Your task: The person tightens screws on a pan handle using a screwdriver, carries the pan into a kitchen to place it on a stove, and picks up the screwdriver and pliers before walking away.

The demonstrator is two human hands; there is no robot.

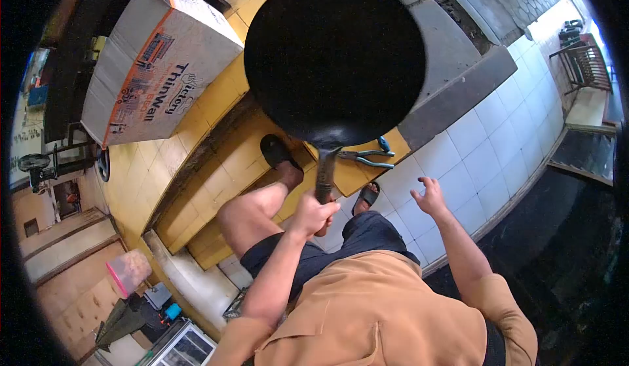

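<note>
My left hand (313, 215) is wrapped round the handle (324, 176) of a large black wok (334, 58), held up in front of me with its round dark face toward the camera. The brown end of the handle pokes out below my fingers. My right hand (429, 195) is off to the right, fingers apart and partly curled, touching nothing. A pair of pliers (367, 159) with blue-grey handles lies on the yellow tiled step, just beyond the wok's near rim. Beside it is a small blue item (384, 144), too little visible to name.
A big ThinWall carton (164, 71) stands on the yellow tiled ledge at left. Yellow steps (223, 202) drop to a white tiled floor (485, 163). A grey slab (458, 97) lies right of the wok. A dark glossy surface (550, 254) and a wooden chair (585, 64) are farther right.
</note>
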